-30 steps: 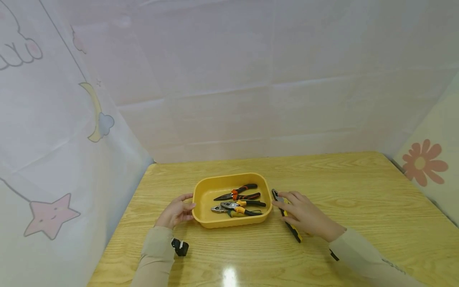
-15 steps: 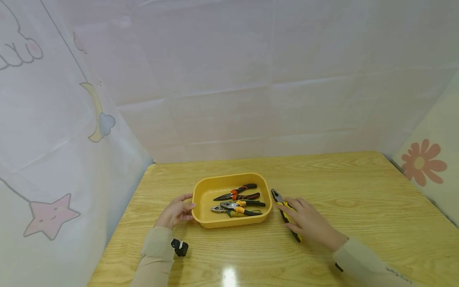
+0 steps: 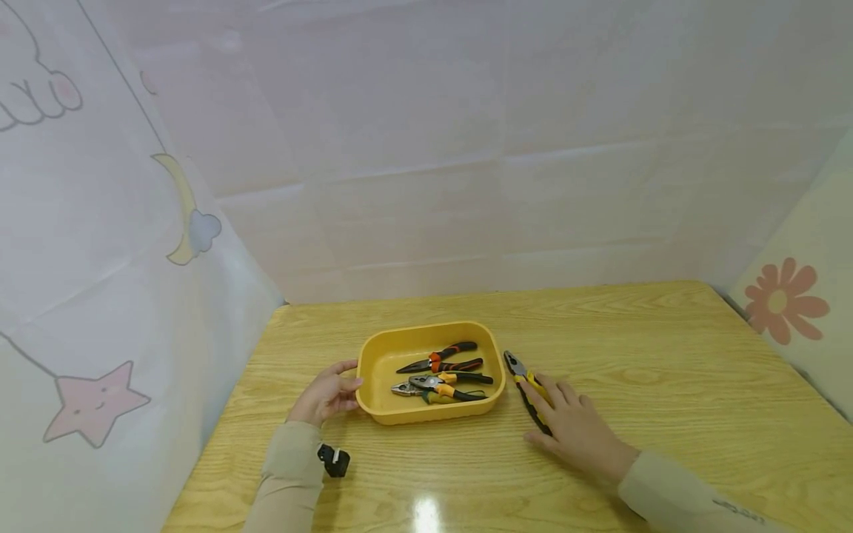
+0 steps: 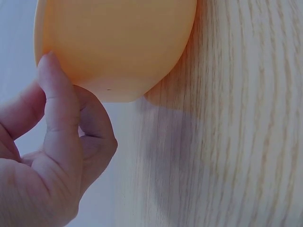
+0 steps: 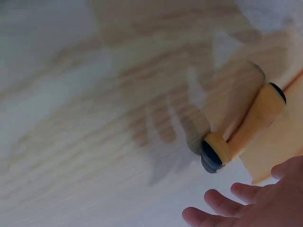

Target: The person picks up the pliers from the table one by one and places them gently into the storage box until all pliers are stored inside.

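My left hand pinches the left end of a yellow plastic tray, thumb at the rim and fingers curled against the outer wall in the left wrist view. Inside the tray lie long-nose pliers with red-and-black handles. Below them, combination pliers with orange-and-black handles overlap another pair with olive handles. Right of the tray, black-and-yellow combination pliers lie slanted on the table. My right hand is over their handles, partly hiding them; its fingers extend loosely beside the handles in the right wrist view.
The wooden table extends right and in front of the tray. A pale cloth wall rises at the back, with printed cloth at both sides. A small black device sits at my left wrist.
My right hand has shifted down and to the right along the loose pliers, uncovering more of their head. The left hand, the tray and the pliers inside have stayed put.
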Demonstrator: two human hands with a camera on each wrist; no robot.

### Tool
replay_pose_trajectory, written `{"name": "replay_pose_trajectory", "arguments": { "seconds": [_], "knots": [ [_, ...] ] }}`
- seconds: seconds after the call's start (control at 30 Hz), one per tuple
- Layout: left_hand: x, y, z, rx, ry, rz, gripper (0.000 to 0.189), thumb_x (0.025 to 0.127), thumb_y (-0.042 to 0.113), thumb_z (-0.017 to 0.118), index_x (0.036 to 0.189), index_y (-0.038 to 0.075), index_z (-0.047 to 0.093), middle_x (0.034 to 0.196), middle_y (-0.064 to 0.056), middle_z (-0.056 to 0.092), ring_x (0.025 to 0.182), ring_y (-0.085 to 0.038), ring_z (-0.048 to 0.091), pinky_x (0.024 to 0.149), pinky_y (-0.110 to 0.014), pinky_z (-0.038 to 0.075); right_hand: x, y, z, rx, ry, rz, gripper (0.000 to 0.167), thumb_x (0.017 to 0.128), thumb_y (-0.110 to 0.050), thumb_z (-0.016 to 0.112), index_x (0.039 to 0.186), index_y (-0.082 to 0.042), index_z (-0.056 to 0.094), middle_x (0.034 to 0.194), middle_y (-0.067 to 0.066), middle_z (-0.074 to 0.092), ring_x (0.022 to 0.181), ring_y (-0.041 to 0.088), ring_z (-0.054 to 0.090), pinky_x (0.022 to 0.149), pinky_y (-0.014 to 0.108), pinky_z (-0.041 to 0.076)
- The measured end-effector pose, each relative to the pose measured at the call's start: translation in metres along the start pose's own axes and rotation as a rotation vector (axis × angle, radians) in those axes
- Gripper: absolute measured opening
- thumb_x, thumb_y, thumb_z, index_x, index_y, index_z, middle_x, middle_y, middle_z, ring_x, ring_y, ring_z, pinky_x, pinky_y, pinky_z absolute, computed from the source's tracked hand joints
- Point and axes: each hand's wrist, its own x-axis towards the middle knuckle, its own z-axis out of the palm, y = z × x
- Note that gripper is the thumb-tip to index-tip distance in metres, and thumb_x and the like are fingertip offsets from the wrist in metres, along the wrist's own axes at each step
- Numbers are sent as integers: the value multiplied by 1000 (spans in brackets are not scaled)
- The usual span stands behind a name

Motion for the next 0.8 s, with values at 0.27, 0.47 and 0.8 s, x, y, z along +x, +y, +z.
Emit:
{"name": "replay_pose_trajectory", "arguments": {
  "seconds": [0.27, 0.47, 0.8],
  "knots": [
    [-1, 0, -1, 12, -1, 5, 54, 98, -1, 53, 148, -2, 32, 85, -12, 61, 64, -14, 57, 55, -23, 51, -2, -1, 5, 70, -82, 66, 79, 91, -51, 60, 149, -4, 35, 149, 30, 29, 124, 57, 38, 84, 73, 39],
    [0, 0, -1, 0, -8, 2, 55, 98, -1, 52, 148, -2, 30, 84, -11, 60, 63, -13, 56, 54, -23, 51, 0, -1, 4, 109, -121, 88, 79, 92, -49, 60, 150, -2, 33, 150, 33, 25, 126, 60, 34, 85, 74, 38],
    [0, 0, -2, -10, -12, -2, 55, 97, -1, 53, 148, -2, 31, 84, -12, 62, 62, -13, 58, 53, -22, 52, 1, 3, 13, 34, -117, 109, 75, 92, -46, 62, 147, -1, 39, 143, 35, 34, 119, 55, 43, 86, 66, 43]
  ]
}}
